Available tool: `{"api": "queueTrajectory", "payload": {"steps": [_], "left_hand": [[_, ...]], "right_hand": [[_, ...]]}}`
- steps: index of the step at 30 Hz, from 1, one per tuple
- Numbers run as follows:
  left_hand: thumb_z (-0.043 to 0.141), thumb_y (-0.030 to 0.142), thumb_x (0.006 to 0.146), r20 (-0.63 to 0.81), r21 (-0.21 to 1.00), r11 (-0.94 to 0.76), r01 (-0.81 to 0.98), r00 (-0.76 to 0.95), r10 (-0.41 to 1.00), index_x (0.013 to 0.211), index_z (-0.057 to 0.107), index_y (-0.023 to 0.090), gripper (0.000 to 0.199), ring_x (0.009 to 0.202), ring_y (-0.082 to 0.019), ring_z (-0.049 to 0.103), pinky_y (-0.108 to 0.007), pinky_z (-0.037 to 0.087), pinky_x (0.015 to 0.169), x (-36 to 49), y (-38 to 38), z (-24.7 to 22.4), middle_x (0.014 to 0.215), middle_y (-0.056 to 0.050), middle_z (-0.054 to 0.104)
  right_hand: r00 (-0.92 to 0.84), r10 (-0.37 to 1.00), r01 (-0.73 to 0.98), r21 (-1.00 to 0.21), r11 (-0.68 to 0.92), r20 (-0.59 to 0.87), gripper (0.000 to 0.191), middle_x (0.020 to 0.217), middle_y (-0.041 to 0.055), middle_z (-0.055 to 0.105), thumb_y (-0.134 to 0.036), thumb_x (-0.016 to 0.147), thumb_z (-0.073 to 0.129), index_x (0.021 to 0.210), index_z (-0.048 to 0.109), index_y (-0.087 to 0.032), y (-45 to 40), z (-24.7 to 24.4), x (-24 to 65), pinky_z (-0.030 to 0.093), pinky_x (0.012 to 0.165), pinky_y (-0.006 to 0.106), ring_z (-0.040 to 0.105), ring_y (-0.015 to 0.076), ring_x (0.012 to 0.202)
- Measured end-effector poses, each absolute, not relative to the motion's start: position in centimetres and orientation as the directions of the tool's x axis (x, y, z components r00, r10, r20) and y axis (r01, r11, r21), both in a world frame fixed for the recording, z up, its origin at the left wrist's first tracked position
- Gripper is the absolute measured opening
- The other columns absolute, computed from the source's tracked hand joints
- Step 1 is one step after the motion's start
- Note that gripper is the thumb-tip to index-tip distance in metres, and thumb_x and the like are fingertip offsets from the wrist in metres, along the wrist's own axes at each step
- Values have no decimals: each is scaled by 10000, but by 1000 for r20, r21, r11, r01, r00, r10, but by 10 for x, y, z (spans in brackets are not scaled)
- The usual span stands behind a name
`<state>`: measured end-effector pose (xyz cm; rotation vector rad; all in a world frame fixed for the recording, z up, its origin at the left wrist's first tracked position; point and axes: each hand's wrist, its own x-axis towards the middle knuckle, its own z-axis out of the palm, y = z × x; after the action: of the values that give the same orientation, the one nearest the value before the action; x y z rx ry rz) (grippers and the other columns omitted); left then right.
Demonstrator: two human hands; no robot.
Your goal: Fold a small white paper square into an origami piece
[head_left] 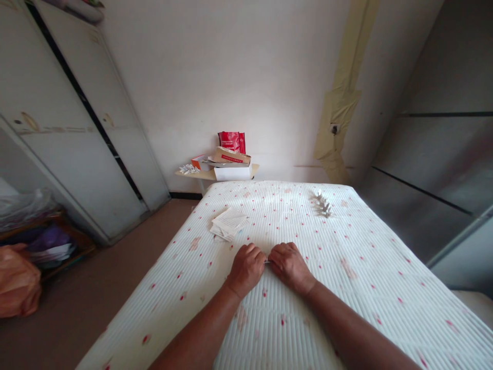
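My left hand [248, 267] and my right hand [289, 264] meet over the middle of the bed, fingers curled and pinched. Between their fingertips shows a thin, pale edge of a small piece of paper [267, 261]; the rest of it is hidden by my fingers. Beyond my left hand lies a loose pile of printed paper sheets [229, 223]. Farther off to the right, several small folded paper pieces [324, 206] with pointed tips stand in a short row.
The bed [385, 288] has a ribbed white cover with red dots. Past its far edge, a small table [208, 174] bears a white box [233, 172], a red bag [231, 142] and a heap of white pieces [188, 169]. Cabinets [73, 128] stand left; an orange bag [17, 280] sits low.
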<state>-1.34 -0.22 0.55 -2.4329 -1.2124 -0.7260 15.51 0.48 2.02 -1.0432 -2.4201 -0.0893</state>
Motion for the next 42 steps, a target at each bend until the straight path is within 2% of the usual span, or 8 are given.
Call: {"api": "queueTrajectory", "payload": {"steps": [3,7,17,21,25,33,39,42], "left_hand": [[494,89,765,574,-71,-588,806,515,636,600,484,174,186,668,-163,442,-304,327,606,-13,-2,7,624,-15,493],[493,101,783,544,-76,-600,797,537,645,591,496,173,205,675,-160,439,-300,318,599,-13,-3,8,634,-18,499],[543,154,754,420,113,-609,785,518,745,705,602,191,86,764,-160,492,-320,320,717,-22,-21,17,740,-19,583],[495,170,814,444,123,-582,804,480,757,671,587,186,171,726,-141,499,-326,310,746,-20,-25,17,698,-7,583],[502,154,809,466,123,-562,818,453,760,655,582,182,176,729,-138,496,-333,300,763,-17,-26,13,688,-3,578],[556,147,774,456,120,-567,815,462,760,604,578,179,175,734,-142,479,-308,292,691,-19,-26,12,683,-2,557],[542,142,781,455,103,-582,807,482,748,586,571,176,201,711,-140,470,-295,295,668,-19,-26,12,654,-8,539],[535,132,778,445,99,-576,811,482,755,589,568,174,197,706,-142,477,-299,296,669,-18,-27,13,658,-11,551]], "right_hand": [[-603,609,701,-21,712,515,165,658,18,537,-132,799,534,638,561,-154,7,18,151,252,664,296,441,141,663],[-618,606,703,6,712,502,191,648,21,536,-134,822,512,639,563,-155,5,15,147,263,643,290,438,139,640],[-596,708,645,-301,703,378,170,693,14,545,-107,794,531,648,600,-159,1,12,154,350,641,227,507,124,679],[-578,721,612,-382,693,383,132,719,13,555,-74,767,530,699,599,-163,-4,17,156,363,654,225,514,127,707],[-555,740,586,-453,672,380,146,709,5,544,-35,730,536,676,587,-161,-5,19,157,360,622,209,512,118,688],[-541,745,555,-500,665,389,191,694,-9,539,2,711,530,639,596,-163,-6,20,157,355,602,194,510,98,653],[-542,757,638,-408,653,364,186,677,-8,530,-49,745,541,610,604,-161,-6,17,156,329,607,208,499,99,650],[-532,774,659,-407,633,343,178,675,-8,534,-57,748,551,614,608,-160,-7,19,155,327,628,216,505,103,669]]}}
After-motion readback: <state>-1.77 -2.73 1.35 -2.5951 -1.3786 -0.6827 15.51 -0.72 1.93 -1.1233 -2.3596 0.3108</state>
